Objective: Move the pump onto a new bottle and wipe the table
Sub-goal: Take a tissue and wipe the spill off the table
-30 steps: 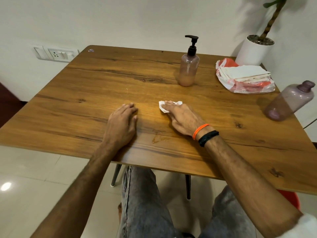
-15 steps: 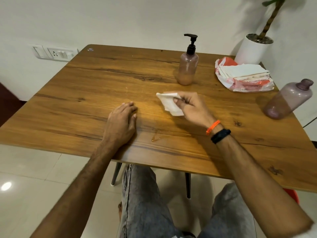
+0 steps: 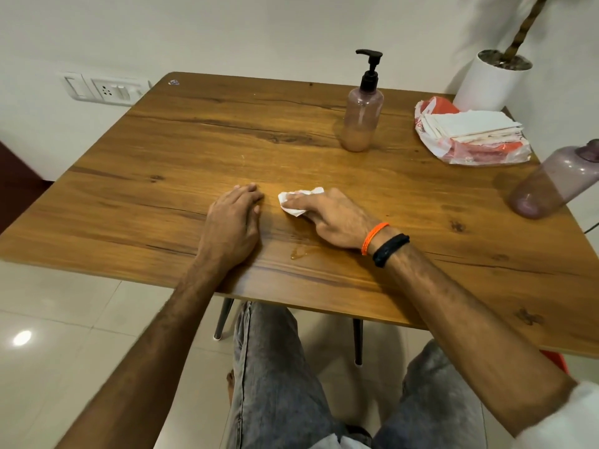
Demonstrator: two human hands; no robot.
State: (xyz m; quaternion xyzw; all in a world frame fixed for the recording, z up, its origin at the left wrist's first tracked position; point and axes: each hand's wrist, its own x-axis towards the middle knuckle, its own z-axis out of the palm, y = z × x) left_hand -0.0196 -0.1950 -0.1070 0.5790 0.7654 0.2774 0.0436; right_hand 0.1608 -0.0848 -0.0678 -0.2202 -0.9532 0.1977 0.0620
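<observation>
A translucent bottle (image 3: 361,118) with a black pump (image 3: 369,71) screwed on stands upright toward the back of the wooden table (image 3: 181,176). A second bottle (image 3: 554,181), purple-tinted and without a pump, lies on its side at the right edge. My right hand (image 3: 330,217) presses a white tissue (image 3: 296,202) flat onto the tabletop with straight fingers. My left hand (image 3: 235,223) rests palm down just left of the tissue. A small wet smear (image 3: 299,252) shows on the wood near my right wrist.
A plastic bag with folded white tissues (image 3: 470,134) lies at the back right. Behind it stands a white plant pot (image 3: 489,81). A wall socket panel (image 3: 107,89) sits left of the table. My knees are under the front edge.
My right hand lifted the tissue off the table half a second ago and has now put it back down, pressing it flat nearer to my left hand. The left hand has stayed put.
</observation>
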